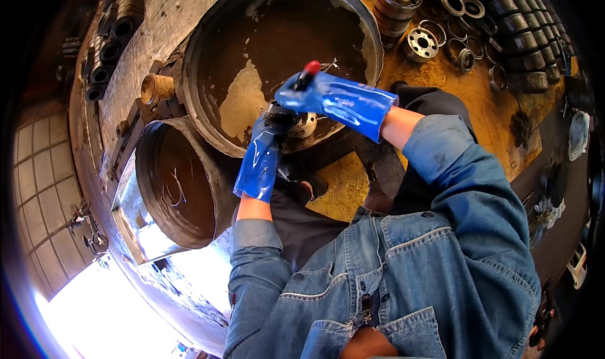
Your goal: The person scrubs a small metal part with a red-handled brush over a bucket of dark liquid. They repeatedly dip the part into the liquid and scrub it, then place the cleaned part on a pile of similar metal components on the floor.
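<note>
Both my hands wear long blue rubber gloves and meet over the near rim of a large round basin (191, 75) of murky brown liquid. My right hand (305, 94) is closed round a tool with a red-and-black handle (311, 71), whose red end sticks up past the glove. The tool's working end is hidden, so its kind does not show. My left hand (270, 129), its glove dark and wet, grips a round metal part (304, 126) with holes in its face. The right glove covers the part's upper side.
A smaller drum (217, 195) with brown liquid and a thin wire loop stands at the left. A rusty cup-shaped piece (157, 89) sits beside the basin. Metal rings (454, 4), a holed disc (422, 43) and stacked dark cylinders (526, 41) lie at the far right.
</note>
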Action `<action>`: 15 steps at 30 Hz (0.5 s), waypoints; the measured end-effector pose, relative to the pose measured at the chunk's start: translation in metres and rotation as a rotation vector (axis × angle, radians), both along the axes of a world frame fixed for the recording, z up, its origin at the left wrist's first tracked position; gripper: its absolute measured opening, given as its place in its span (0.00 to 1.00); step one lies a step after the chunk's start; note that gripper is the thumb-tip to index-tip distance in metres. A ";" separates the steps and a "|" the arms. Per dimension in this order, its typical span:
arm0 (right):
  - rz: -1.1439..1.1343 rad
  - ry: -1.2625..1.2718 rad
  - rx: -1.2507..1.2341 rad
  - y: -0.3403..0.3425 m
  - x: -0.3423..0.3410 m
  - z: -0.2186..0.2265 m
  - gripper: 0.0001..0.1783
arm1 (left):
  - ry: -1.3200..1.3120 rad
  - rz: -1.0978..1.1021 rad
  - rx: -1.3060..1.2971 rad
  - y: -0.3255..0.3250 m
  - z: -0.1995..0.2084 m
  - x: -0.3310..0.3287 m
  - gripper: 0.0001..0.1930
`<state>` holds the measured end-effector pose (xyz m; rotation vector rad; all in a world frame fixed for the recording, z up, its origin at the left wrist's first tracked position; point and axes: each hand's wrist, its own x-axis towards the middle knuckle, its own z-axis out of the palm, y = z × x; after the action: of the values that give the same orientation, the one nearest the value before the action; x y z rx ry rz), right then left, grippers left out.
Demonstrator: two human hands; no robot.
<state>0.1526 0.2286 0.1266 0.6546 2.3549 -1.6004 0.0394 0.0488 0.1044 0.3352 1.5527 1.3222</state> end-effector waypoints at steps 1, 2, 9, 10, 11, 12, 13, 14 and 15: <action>-0.091 0.314 -0.110 -0.002 0.009 -0.027 0.22 | 0.002 -0.001 -0.002 0.000 0.001 0.001 0.27; -0.141 0.255 -0.149 0.002 0.007 -0.028 0.22 | 0.002 0.010 0.000 -0.002 0.003 0.001 0.27; -0.257 -0.028 0.138 0.024 0.012 -0.039 0.27 | -0.027 0.000 0.065 -0.005 -0.009 -0.001 0.27; -0.314 0.040 -0.003 0.018 0.015 -0.025 0.27 | -0.043 -0.019 0.095 -0.005 -0.014 -0.003 0.28; -0.362 0.104 -0.150 0.009 0.016 -0.001 0.27 | -0.046 -0.017 0.090 -0.007 -0.015 -0.003 0.28; -0.370 0.085 -0.130 -0.001 0.012 0.001 0.26 | -0.050 -0.020 0.086 -0.008 -0.012 -0.003 0.27; -0.378 0.065 -0.111 -0.007 0.007 0.002 0.26 | -0.058 -0.023 0.074 -0.007 -0.010 -0.003 0.27; -0.319 -0.035 -0.148 -0.008 0.002 0.010 0.25 | -0.066 -0.010 0.060 -0.010 -0.005 -0.004 0.27; -0.318 0.017 -0.165 -0.001 0.007 -0.004 0.25 | -0.081 -0.019 0.050 -0.004 -0.003 -0.002 0.27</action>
<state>0.1595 0.2276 0.1227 1.0228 2.1825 -1.9091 0.0375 0.0450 0.1010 0.3229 1.4472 1.3455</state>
